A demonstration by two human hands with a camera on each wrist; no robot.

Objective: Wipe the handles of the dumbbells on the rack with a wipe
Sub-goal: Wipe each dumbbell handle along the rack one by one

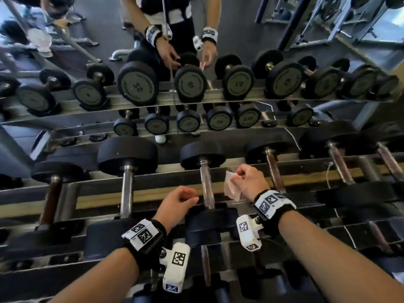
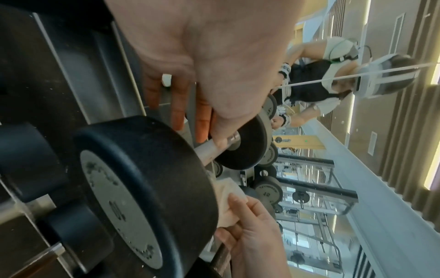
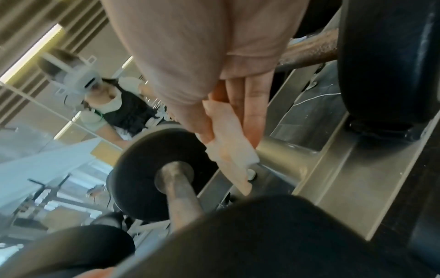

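The dumbbell rack [image 1: 105,199] holds a row of black dumbbells. The middle one has a chrome handle [image 1: 206,186] [image 3: 181,190] [image 2: 207,150]. My left hand [image 1: 192,196] [image 2: 190,116] hovers just left of that handle with its fingers loosely curled, holding nothing. My right hand [image 1: 239,174] [image 3: 214,120] is just right of the handle and pinches a crumpled white wipe [image 1: 231,186] [image 3: 228,148] [image 2: 228,203] between thumb and fingers. The wipe hangs beside the handle and does not touch it in the head view.
Neighbouring dumbbells flank the middle one: a chrome-handled one [image 1: 126,189] on the left and a rust-brown-handled one [image 1: 275,173] on the right. A mirror [image 1: 196,40] behind the rack reflects the dumbbells and me. A lower tier of dumbbells [image 1: 205,259] lies under my wrists.
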